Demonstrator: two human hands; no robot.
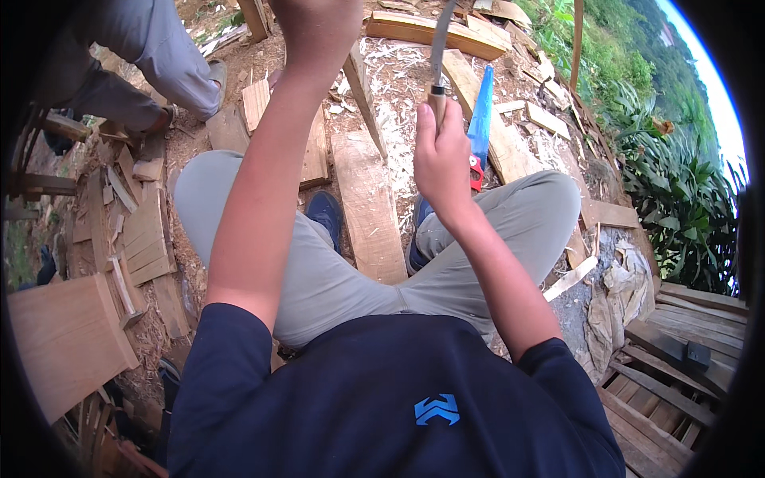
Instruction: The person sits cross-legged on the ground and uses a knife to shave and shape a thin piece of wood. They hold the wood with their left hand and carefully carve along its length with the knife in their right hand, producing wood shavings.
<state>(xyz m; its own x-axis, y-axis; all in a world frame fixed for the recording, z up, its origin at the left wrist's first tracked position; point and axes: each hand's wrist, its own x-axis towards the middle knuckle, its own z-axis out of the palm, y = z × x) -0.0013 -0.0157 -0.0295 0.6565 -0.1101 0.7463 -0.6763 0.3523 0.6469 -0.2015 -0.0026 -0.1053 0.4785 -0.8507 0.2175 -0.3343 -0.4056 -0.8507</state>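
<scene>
My right hand (pixel 443 155) is wrapped round the wooden handle of a knife (pixel 439 56). Its slightly curved metal blade points up and away, running out of the top of the view. My left hand (pixel 319 20) is raised at the top edge, where its fingers are cut off from view. Close beside it, a narrow wooden stake (pixel 365 103) slants down to the right; whether the hand grips the stake is hidden. The stake's lower end is over a flat wooden board (pixel 368 207) lying between my feet.
A handsaw (pixel 481 119) with a blue blade and red handle lies right of the knife. Pale shavings, offcuts and a thick beam (pixel 434 33) cover the ground ahead. Another person's legs (pixel 171 60) are at far left. Stacked planks (pixel 693 334) lie at right, a wooden panel (pixel 68 342) at left.
</scene>
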